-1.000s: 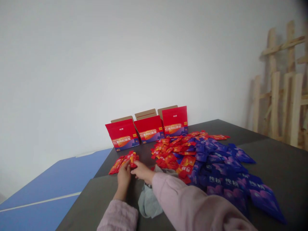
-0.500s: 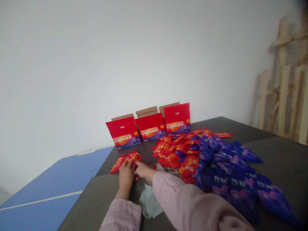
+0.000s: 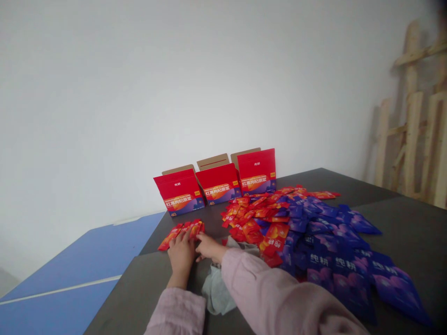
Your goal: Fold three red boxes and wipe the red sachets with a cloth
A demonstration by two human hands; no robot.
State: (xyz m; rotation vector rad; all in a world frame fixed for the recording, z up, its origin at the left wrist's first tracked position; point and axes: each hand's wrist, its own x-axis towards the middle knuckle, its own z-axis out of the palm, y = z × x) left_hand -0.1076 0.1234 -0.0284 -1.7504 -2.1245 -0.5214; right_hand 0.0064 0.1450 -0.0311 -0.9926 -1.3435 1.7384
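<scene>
From the head view we see three red cardboard display boxes (image 3: 218, 184) standing side by side at the far edge of a dark grey tabletop (image 3: 380, 218), brown inner flaps upright; front panels hide the insides, so we cannot tell what they hold. Nearer, a small bunch of red foil sachets (image 3: 181, 230) lies on the tabletop just below the left box. Our person's left hand (image 3: 181, 255) rests with its fingers on that bunch; the right hand (image 3: 209, 247) sits close beside it, fingertips (image 3: 199, 237) at the bunch's right end. Hands are together but not clasped; any actual grip, we cannot tell. To the right spreads a large heap of red sachets (image 3: 254, 216) and purple sachets (image 3: 335, 251). A crumpled grey cloth (image 3: 216, 293) lies under the right forearm, pink sleeves on both arms. A blue table (image 3: 77, 265) adjoins on the left; wooden slats (image 3: 410, 116) lean against the wall.
</scene>
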